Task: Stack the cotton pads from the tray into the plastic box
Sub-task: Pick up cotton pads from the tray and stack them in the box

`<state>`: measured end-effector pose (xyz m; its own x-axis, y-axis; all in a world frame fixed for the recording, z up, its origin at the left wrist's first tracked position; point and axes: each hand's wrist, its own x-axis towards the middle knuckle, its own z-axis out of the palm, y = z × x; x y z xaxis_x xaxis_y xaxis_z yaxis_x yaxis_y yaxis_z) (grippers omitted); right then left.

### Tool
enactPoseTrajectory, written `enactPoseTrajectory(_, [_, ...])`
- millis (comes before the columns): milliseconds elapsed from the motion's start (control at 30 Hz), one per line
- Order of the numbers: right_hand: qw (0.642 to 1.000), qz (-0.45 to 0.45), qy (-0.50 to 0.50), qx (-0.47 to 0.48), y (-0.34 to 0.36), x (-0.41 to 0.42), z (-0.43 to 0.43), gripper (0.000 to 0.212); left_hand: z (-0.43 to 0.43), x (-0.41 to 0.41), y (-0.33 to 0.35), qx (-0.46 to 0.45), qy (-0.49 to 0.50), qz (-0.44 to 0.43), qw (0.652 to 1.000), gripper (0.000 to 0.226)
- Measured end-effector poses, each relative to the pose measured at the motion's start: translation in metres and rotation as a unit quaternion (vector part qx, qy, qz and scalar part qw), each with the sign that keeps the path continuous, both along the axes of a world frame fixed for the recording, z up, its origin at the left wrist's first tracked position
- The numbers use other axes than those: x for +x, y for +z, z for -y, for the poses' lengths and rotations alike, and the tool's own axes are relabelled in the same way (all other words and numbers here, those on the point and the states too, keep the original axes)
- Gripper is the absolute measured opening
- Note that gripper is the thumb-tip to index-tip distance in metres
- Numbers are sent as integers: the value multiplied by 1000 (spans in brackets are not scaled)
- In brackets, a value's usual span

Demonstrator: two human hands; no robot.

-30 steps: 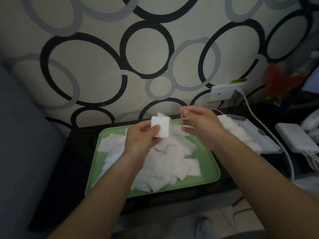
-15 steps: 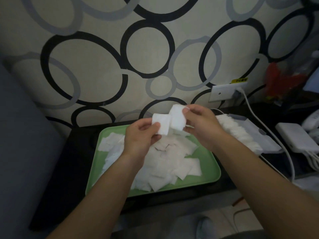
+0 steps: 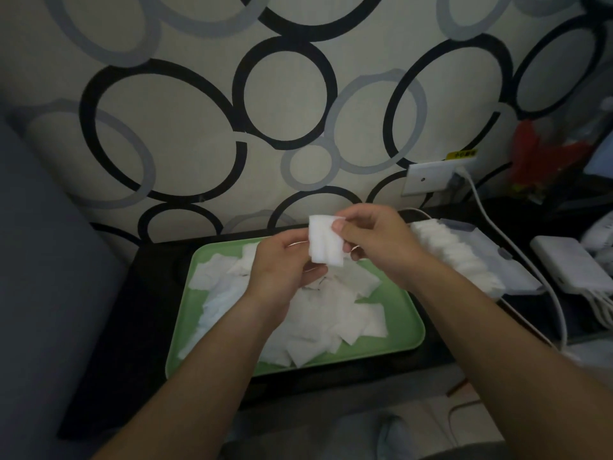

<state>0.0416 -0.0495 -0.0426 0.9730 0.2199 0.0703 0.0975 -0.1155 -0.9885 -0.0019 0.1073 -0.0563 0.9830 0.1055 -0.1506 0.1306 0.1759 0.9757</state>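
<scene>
A green tray [image 3: 403, 327] on the dark table holds a loose heap of several white square cotton pads [image 3: 325, 313]. Above it, both hands meet on a small bunch of white cotton pads [image 3: 323, 240]. My left hand [image 3: 282, 270] grips the bunch from the left and below. My right hand [image 3: 374, 244] pinches its top right edge with thumb and fingers. To the right lies the clear plastic box [image 3: 517, 277], with a row of stacked pads [image 3: 457, 257] standing in it.
A white wall socket [image 3: 431, 177] with a white cable [image 3: 517, 260] sits behind the box. A white charger block [image 3: 570, 267] with cords lies at far right. Red packaging [image 3: 544, 154] stands at back right. A grey cushion [image 3: 43, 293] fills the left side.
My right hand lifted another pad from the tray and brought it against the pad held in my left hand; both hands now hold the pads together.
</scene>
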Motion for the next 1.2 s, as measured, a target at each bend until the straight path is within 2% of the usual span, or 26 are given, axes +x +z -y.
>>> enactPoseTrajectory(233, [994,61,-27,-86,-9,6,0,10,1,1,1,-18,5,-4,1000,19])
enactPoseTrajectory(400, [977,115,-49,-173,-12,9,-1,7,5,4,4,-59,20,-45,997,24])
enactPoseTrajectory(500, [970,129,-50,-198,-8,10,-1,9,7,6,1,-23,20,-4,1000,21])
enactPoseTrajectory(600, [976,78,-141,-148,0,29,14,13,2,16,-2,7,76,-7,997,13])
enactPoseTrajectory(667, [975,23,-163,-148,-1,45,26,15,-5,23,-3,2,104,-18,994,19])
enactPoseTrajectory(767, [955,13,-70,-288,-21,66,30,18,-9,32,-9,-7,128,-27,991,28])
enactPoseTrajectory(833, [919,31,-12,-392,-35,75,23,28,-8,36,-10,-15,135,-30,990,27])
enactPoseTrajectory(933, [873,38,31,-484,-42,85,10,47,-4,40,-10,-26,133,-30,990,25])
enactPoseTrajectory(1033, [847,22,64,-527,-44,88,1,63,1,41,-10,-25,130,-26,991,25])
enactPoseTrajectory(1200, [827,18,79,-556,-47,86,-2,70,0,41,-11,-21,124,-19,992,17])
